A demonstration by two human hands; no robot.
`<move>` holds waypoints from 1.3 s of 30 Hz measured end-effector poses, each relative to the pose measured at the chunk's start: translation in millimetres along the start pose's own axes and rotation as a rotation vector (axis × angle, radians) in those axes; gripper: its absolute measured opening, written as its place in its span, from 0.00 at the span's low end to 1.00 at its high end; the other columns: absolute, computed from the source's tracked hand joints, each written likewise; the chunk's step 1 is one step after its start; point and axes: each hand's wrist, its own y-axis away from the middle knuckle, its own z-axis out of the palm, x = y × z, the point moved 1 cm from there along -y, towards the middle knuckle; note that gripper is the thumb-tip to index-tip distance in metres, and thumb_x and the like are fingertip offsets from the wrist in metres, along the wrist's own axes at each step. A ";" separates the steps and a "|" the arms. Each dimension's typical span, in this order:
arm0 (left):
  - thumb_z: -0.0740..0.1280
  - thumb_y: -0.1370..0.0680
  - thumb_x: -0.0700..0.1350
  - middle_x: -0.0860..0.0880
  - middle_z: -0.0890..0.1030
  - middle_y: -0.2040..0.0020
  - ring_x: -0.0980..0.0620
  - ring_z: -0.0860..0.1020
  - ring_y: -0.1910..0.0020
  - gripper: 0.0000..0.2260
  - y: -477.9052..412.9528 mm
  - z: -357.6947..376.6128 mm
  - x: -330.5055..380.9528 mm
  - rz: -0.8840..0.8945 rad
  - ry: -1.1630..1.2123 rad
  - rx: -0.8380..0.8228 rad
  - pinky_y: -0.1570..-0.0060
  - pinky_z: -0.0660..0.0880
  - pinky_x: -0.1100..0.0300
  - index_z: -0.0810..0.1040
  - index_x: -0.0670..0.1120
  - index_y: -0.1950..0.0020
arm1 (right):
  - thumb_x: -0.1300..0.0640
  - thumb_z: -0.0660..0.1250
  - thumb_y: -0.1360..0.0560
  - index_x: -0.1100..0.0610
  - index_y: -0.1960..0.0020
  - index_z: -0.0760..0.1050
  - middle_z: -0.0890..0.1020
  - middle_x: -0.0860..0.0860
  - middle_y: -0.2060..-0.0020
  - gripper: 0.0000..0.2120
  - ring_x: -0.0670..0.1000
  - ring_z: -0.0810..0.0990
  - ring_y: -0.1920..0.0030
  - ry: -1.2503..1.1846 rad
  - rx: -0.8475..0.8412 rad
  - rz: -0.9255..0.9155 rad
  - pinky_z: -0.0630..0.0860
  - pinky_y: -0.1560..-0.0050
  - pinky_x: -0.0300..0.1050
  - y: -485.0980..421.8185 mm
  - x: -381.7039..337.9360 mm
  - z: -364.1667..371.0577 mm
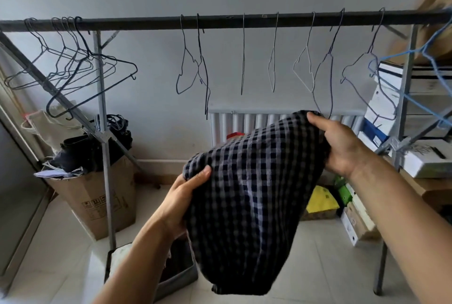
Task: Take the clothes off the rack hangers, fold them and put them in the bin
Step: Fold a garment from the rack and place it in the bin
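The rack bar [220,21] carries only bare wire hangers [188,68]: a bunch pushed together toward ten o'clock of the view, the rest strung singly from twelve to two o'clock. No garment hangs on any of them that I can see, so the taking-down part looks finished.

The one piece in play is a dark checked garment [252,193], held in the air at the centre of the view, well below the bar. The left hand [186,196] grips its edge at nine o'clock, thumb on top and fingers curled under the cloth. The right hand [342,144] holds the top corner at one o'clock, fingers wrapped round bunched fabric. The cloth sags between them in a loose pouch, not a flat fold, so I judge the folding begun but not done.

The grey bin [182,279] stands on the floor at seven o'clock of the garment, partly hidden behind it, with something dark inside, probably folded clothes. What remains, it seems, is to finish this fold and lay it in the bin.
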 end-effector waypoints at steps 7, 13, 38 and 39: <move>0.69 0.26 0.47 0.40 0.86 0.53 0.45 0.85 0.59 0.12 -4.0 7.3 13.3 -0.025 0.021 0.034 0.60 0.83 0.51 0.82 0.41 0.48 | 0.29 0.63 0.31 0.61 0.31 0.73 0.74 0.61 0.32 0.42 0.61 0.72 0.31 -0.371 -0.438 0.094 0.75 0.38 0.57 3.9 63.6 -26.1; 0.70 0.28 0.48 0.40 0.85 0.52 0.45 0.85 0.56 0.15 -10.5 -9.8 18.0 -0.023 -0.008 0.047 0.58 0.83 0.52 0.82 0.39 0.48 | 0.65 0.75 0.33 0.65 0.36 0.75 0.83 0.60 0.44 0.26 0.59 0.83 0.44 0.054 -0.252 0.100 0.82 0.47 0.50 13.6 83.3 -11.8; 0.72 0.26 0.39 0.52 0.79 0.41 0.52 0.75 0.40 0.24 -22.4 -22.8 23.7 0.477 -1.312 0.142 0.42 0.70 0.62 0.74 0.50 0.32 | 0.65 0.66 0.22 0.51 0.41 0.77 0.79 0.41 0.51 0.13 0.37 0.77 0.50 0.946 -0.019 -0.404 0.70 0.54 0.22 18.5 60.4 -3.0; 0.72 0.26 0.39 0.52 0.80 0.46 0.51 0.77 0.43 0.19 -22.8 -22.9 25.9 0.542 -1.354 0.166 0.47 0.69 0.62 0.77 0.49 0.36 | 0.63 0.66 0.22 0.51 0.44 0.78 0.80 0.42 0.53 0.10 0.39 0.78 0.51 1.020 0.033 -0.477 0.71 0.54 0.25 17.6 61.6 -3.4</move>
